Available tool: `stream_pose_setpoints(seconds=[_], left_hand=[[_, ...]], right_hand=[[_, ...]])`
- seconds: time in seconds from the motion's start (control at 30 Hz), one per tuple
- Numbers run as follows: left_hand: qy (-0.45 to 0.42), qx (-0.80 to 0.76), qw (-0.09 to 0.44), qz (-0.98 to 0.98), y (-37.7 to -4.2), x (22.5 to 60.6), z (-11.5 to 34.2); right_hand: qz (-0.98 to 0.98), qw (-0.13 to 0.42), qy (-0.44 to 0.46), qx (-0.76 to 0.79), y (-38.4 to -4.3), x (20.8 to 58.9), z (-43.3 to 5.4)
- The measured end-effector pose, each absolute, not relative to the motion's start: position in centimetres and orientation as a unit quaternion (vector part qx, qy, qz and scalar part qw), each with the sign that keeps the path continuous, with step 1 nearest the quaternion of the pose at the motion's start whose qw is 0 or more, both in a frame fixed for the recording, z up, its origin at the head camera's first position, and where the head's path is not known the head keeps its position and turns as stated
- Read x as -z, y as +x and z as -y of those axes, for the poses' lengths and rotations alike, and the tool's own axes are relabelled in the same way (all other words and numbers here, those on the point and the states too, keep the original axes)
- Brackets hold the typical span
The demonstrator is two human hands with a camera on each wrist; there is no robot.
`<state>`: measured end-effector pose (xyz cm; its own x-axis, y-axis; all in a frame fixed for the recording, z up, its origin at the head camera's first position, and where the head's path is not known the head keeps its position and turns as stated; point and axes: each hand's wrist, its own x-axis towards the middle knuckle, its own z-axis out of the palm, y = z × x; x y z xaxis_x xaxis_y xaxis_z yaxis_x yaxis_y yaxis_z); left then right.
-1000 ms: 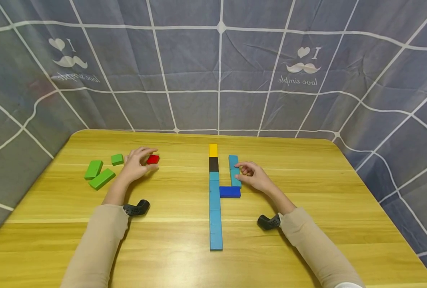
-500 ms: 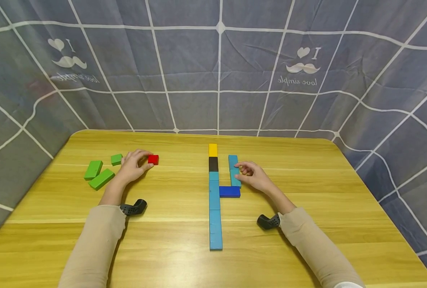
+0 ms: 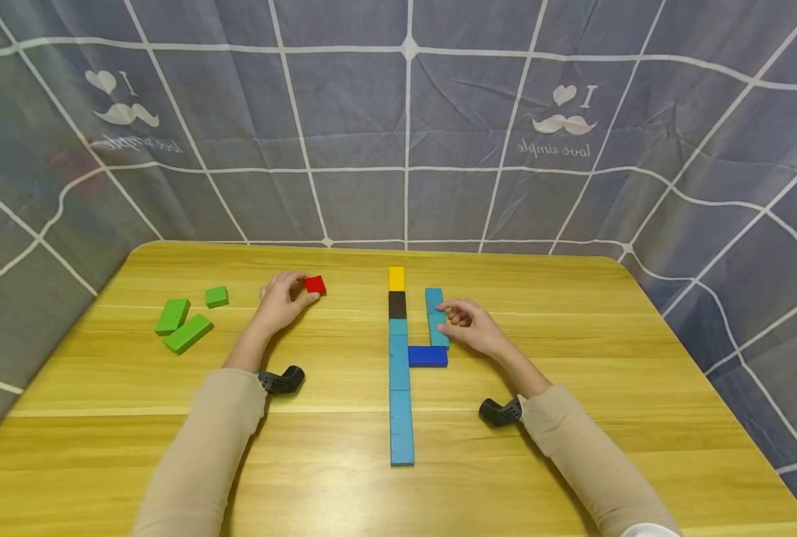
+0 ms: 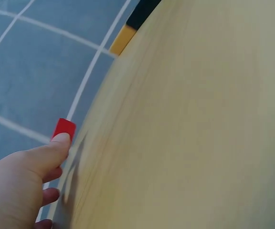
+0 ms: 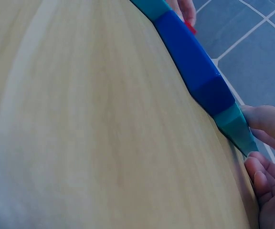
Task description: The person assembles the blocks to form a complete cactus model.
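Observation:
My left hand pinches a small red block between thumb and fingers, left of the column of blocks. In the left wrist view the thumb lies over the red block. My right hand rests beside two light blue blocks set end to end, its fingers loosely bent and thumb and index fingertips at their right side. Just below these, a dark blue block joins them to the long light blue blocks of the column. A black block and a yellow block top that column.
At the left of the wooden table lie two longer green blocks and a small green block. A grey checked cloth hangs behind the table's far edge. Black wrist devices stick out from both sleeves.
The left hand has closed its fingers on the red block and carried it rightward, slightly farther back. My right hand and the laid blocks have stayed in place.

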<state>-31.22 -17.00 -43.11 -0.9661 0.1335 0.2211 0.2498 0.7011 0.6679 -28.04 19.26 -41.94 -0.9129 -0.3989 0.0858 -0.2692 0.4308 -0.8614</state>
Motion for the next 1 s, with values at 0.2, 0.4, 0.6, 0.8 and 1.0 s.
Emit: stream_pose_setpoints(seconds=[0.2, 0.4, 0.6, 0.8, 1.0], left_hand=[[-0.085, 0.387, 0.075, 0.915, -32.7, 43.0, 14.0], [-0.065, 0.381, 0.063, 0.92, -34.2, 43.0, 11.6], [-0.055, 0.366, 0.046, 0.928, -35.1, 43.0, 9.9], [-0.049, 0.361, 0.048, 0.93, -35.6, 42.8, 8.8], [-0.047, 0.352, 0.041, 0.934, -36.0, 42.9, 8.0]], right_hand=[[-0.84, 0.061, -0.2, 0.5, -28.8, 43.4, -19.7], [-0.839, 0.06, -0.201, 0.502, -28.8, 43.6, -19.8], [-0.839, 0.06, -0.203, 0.502, -28.8, 43.8, -19.9], [-0.84, 0.064, -0.204, 0.499, -28.4, 42.7, -19.6], [-0.834, 0.068, -0.204, 0.507, -27.3, 41.0, -19.0]])
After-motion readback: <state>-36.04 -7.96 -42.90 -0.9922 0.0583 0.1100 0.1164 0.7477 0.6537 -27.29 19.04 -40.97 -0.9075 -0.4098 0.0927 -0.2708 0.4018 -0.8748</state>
